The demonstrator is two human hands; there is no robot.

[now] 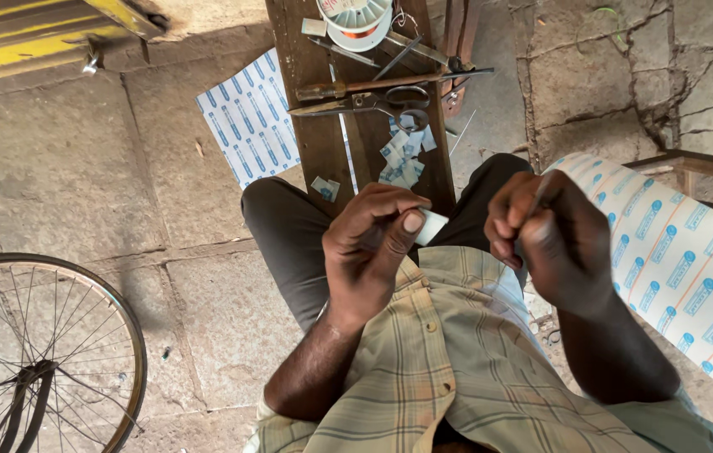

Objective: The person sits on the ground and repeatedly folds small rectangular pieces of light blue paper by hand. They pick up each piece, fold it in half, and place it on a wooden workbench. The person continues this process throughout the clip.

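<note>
Head view: left hand (369, 252) pinches a small white paper slip (430, 226) at frame centre; light, flimsy, creasable, best held by its edge. Right hand (545, 239) fingers closed around something unclear.

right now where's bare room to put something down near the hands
Bare stone floor lies between the printed sheet and the bicycle wheel. The wooden board is crowded: scissors, wire spool, cut paper pieces. The left hand pinches a white piece.
</note>
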